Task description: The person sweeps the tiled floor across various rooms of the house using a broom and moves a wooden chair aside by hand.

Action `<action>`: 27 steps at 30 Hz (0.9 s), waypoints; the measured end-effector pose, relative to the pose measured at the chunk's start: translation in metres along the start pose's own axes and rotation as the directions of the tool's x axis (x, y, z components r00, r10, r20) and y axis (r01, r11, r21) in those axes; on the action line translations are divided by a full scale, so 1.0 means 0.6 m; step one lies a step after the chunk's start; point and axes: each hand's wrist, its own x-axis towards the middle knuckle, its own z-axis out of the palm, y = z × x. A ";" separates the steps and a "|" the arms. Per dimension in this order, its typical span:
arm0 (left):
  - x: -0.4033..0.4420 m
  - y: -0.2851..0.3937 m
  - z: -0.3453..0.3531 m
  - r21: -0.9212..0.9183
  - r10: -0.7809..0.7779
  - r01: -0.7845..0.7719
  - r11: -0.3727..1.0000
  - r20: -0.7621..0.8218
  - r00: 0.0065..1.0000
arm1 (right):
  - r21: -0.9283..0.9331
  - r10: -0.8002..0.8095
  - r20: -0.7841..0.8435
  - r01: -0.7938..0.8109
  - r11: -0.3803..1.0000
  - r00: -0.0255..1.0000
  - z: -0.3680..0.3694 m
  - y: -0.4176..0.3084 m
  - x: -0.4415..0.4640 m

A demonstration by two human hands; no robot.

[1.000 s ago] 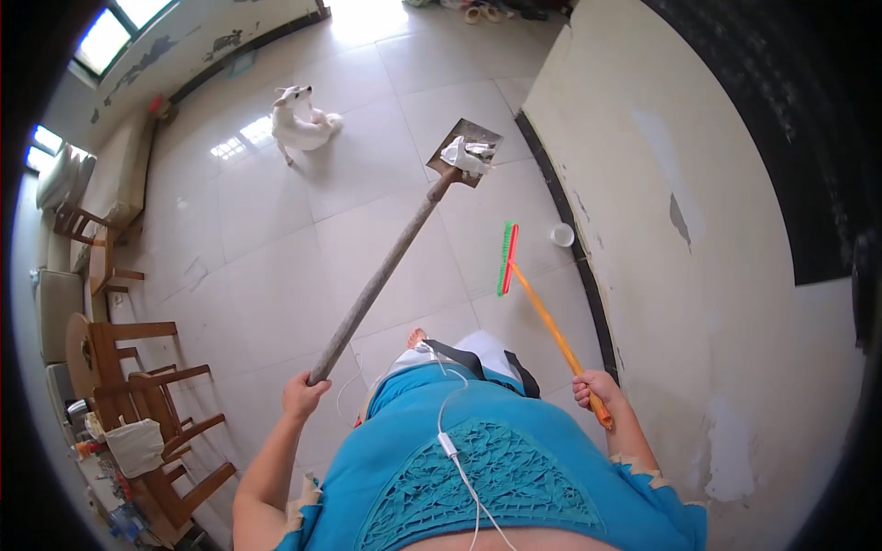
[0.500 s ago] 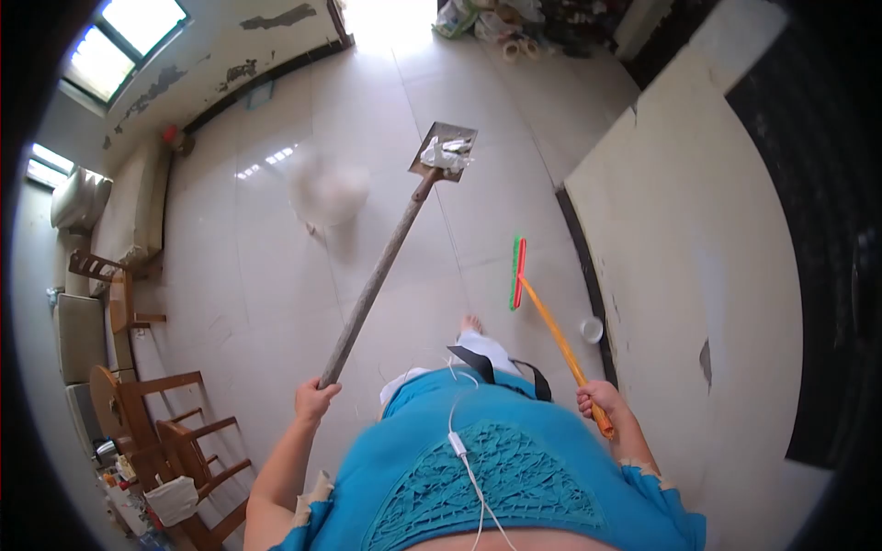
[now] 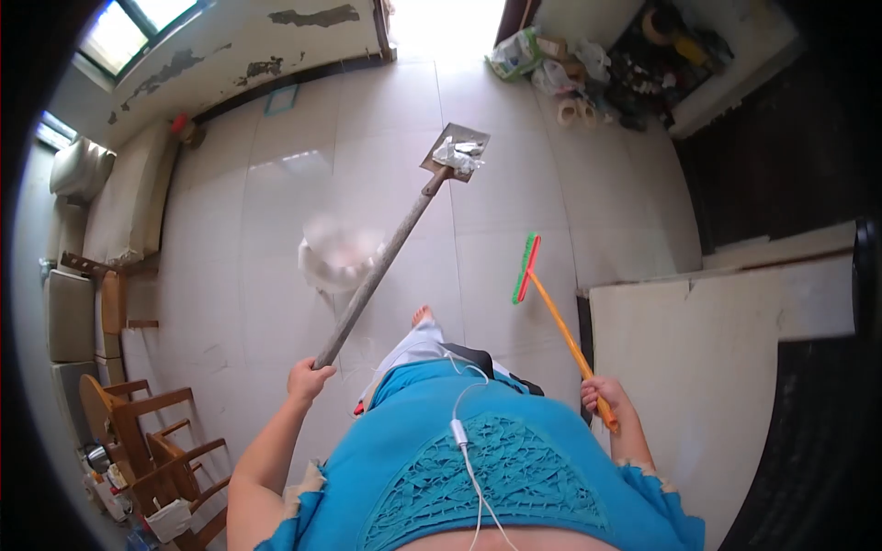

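Note:
My left hand (image 3: 310, 377) is wrapped round the grey wooden handle of a shovel (image 3: 390, 253), near its end. The shovel's square metal blade points forward and bears crumpled white scraps (image 3: 458, 154), perhaps paper or plastic. In my right hand (image 3: 604, 396) is the orange handle of a broom (image 3: 562, 329), gripped close to its top. Its red head with green bristles (image 3: 525, 268) is low at the floor, right of the shovel. Left of the shovel handle is a pale, rounded, bin-like thing (image 3: 335, 262), blurred and partly behind the handle.
Wooden chairs (image 3: 175, 422) and a cushioned sofa (image 3: 124, 207) line the left side. A pale panel (image 3: 680, 367) stands close on my right. Bags (image 3: 514, 55) and light shoes (image 3: 576, 112) lie by the bright doorway (image 3: 446, 28). My bare foot (image 3: 422, 315) is on the tiled floor.
My view has turned to the right and moved forward, so the doorway and bags show more fully. A different foot shows in front. Both hands keep hold of the shovel and broom.

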 end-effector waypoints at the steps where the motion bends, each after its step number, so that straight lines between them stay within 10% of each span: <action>1: 0.025 0.032 -0.009 -0.011 0.006 -0.006 1.000 -0.010 1.000 | -0.020 -0.040 -0.048 0.039 0.999 0.998 0.024 -0.023 -0.017; 27: 0.800 0.912 -0.273 -0.125 -0.029 0.031 0.992 0.017 0.999 | -0.318 -0.211 0.043 0.214 0.924 0.977 0.622 -1.183 0.107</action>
